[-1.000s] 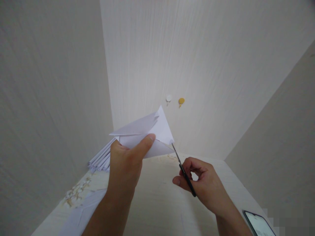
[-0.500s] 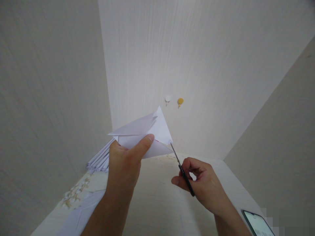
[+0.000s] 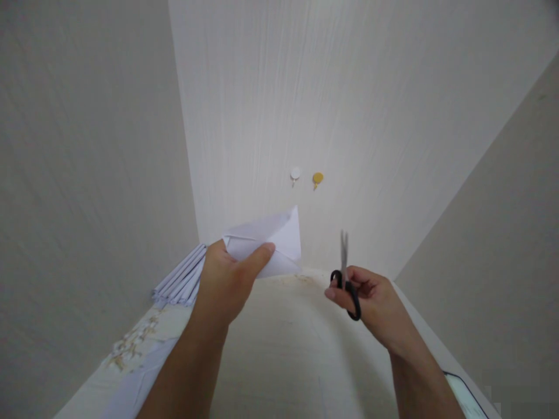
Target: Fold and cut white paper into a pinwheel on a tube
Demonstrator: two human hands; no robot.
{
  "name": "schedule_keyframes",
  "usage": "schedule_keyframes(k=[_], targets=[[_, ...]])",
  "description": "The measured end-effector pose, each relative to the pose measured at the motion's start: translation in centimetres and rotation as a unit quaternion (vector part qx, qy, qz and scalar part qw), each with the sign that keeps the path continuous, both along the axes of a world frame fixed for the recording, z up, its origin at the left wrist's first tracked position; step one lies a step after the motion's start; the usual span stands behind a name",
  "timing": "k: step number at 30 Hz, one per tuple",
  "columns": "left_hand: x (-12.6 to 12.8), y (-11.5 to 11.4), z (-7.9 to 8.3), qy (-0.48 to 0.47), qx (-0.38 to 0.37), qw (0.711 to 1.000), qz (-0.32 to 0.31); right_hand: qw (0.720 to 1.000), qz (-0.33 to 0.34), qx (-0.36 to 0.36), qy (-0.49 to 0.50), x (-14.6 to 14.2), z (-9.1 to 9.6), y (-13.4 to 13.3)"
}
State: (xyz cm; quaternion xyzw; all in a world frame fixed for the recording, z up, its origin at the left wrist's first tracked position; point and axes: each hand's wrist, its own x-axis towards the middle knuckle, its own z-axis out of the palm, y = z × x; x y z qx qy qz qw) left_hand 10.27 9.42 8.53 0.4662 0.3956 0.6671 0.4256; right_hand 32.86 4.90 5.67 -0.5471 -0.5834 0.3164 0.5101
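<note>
Between the thumb and fingers of my left hand [image 3: 233, 276] is a folded white paper envelope [image 3: 286, 238], raised above the table, its flaps facing me. The thumb presses on its middle, while the other fingers are hidden behind it. My right hand [image 3: 371, 299] grips black-handled scissors [image 3: 344, 256] by the loops. Their blades point up, slightly apart and a little blurred. A gap separates the blades from the envelope's right edge.
On the left, a stack of folded white papers [image 3: 181, 276] leans by the wall, with small tan-and-white scraps [image 3: 133, 343] before it. White paper [image 3: 140, 384] lies at lower left. A phone [image 3: 465, 396] rests at lower right. Two hooks, white [image 3: 296, 173] and yellow [image 3: 318, 178], are on the wall.
The scissors have moved right, away from the paper's corner, and swung upright with their blades parted. The envelope has turned, and its flaps lie flatter under my left thumb.
</note>
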Motion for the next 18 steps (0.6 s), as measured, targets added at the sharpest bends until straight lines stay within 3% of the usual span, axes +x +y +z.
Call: schedule_keyframes(k=[3, 5, 11, 15, 18], targets=[[-0.3, 0.3, -0.4, 0.193, -0.018, 0.974, -0.115, 0.993, -0.065, 0.069, 0.065, 0.8, 0.2, -0.3], [-0.1, 0.4, -0.8, 0.253, -0.014, 0.95, -0.184, 0.989, -0.074, 0.104, 0.073, 0.9, 0.3, -0.8], [0.2, 0.3, -1.9, 0.31, -0.029, 0.901, -0.301, 0.988, -0.027, 0.15, 0.028, -0.3, 0.1, -1.7], [0.1, 0.4, -1.8, 0.329, -0.058, 0.869, -0.365, 0.994, -0.003, 0.11, 0.007, -0.7, 0.2, -1.8], [0.0, 0.5, -1.9, 0.323, -0.064, 0.866, -0.376, 0.996, -0.004, 0.086, 0.025, -0.9, 0.2, -1.8]])
